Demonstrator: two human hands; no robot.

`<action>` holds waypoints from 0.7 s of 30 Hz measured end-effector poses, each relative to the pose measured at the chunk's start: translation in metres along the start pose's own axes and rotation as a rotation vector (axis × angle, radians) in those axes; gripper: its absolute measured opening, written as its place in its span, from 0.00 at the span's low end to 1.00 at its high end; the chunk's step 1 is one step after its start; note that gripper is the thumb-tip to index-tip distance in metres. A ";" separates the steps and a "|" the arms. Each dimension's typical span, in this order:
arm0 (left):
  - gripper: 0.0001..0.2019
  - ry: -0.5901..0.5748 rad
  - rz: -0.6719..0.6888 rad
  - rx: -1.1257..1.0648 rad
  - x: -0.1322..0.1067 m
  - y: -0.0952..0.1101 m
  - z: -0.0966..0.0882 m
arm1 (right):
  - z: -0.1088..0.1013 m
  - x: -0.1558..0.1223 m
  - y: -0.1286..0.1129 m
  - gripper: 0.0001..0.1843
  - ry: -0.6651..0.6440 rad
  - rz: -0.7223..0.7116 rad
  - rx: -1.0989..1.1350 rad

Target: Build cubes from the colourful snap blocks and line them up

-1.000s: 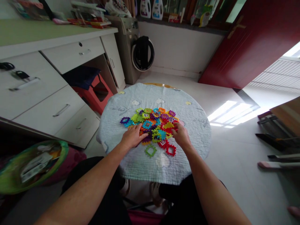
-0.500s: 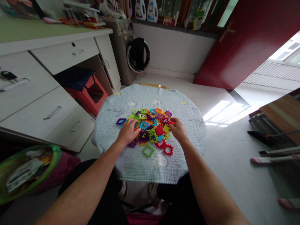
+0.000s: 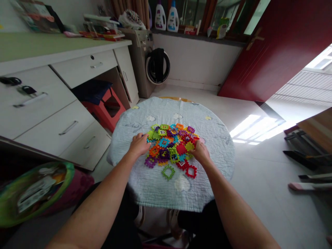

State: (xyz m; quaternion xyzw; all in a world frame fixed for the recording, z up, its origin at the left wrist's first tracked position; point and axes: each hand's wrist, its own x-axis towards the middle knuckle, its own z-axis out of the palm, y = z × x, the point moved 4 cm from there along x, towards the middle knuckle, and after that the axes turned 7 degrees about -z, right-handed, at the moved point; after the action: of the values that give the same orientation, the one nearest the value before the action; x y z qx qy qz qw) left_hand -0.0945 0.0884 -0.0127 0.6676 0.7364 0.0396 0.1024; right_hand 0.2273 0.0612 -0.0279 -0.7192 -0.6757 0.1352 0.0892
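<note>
A heap of colourful square plastic puzzle tiles [image 3: 171, 145] lies in the middle of a round table under a pale blue quilted cloth [image 3: 155, 180]. My left hand [image 3: 138, 144] rests at the heap's left edge with its fingers curled onto the tiles. My right hand [image 3: 200, 151] sits at the heap's right edge, fingers bent against red and yellow tiles. What either hand holds, if anything, is hidden. A green tile [image 3: 168, 172] and a red tile [image 3: 191, 171] lie apart at the near side.
White drawers and a desk [image 3: 52, 90] stand to the left with a red stool [image 3: 106, 105] under the desk. A washing machine [image 3: 153, 62] is at the back, a dark red door [image 3: 280, 45] to the right, a green bag [image 3: 31, 190] at lower left.
My left hand has slid from over the heap's near left to its far left edge. My right hand has drawn back a little toward me along the right edge.
</note>
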 end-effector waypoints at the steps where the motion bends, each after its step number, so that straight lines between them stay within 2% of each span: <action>1: 0.24 -0.019 -0.019 0.012 0.002 -0.004 0.000 | 0.002 0.002 0.001 0.16 -0.006 -0.005 0.027; 5: 0.24 -0.110 -0.026 0.056 0.009 -0.008 -0.001 | 0.007 0.007 0.006 0.06 -0.028 -0.039 0.128; 9: 0.24 -0.162 0.029 0.076 0.014 -0.004 -0.002 | 0.005 0.005 0.004 0.06 -0.030 -0.097 0.183; 11: 0.24 -0.154 0.042 0.072 0.015 -0.003 -0.002 | 0.003 -0.001 -0.002 0.06 -0.029 -0.159 0.178; 13: 0.24 -0.137 0.052 0.052 0.015 -0.002 -0.001 | 0.001 -0.009 -0.009 0.10 -0.047 -0.205 0.142; 17: 0.24 -0.073 0.059 0.010 0.017 -0.004 0.002 | 0.000 -0.020 -0.018 0.20 -0.100 -0.171 0.019; 19: 0.23 -0.049 0.046 0.003 0.018 -0.005 0.002 | -0.001 -0.021 -0.019 0.19 -0.111 -0.157 -0.012; 21: 0.23 -0.044 0.028 0.004 0.019 -0.005 0.003 | -0.004 -0.019 -0.019 0.13 -0.110 -0.174 0.000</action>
State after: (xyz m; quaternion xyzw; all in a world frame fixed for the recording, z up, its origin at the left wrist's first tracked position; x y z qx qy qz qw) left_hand -0.1010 0.1062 -0.0181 0.6786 0.7248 0.0249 0.1165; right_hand 0.2097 0.0442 -0.0172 -0.6492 -0.7396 0.1660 0.0633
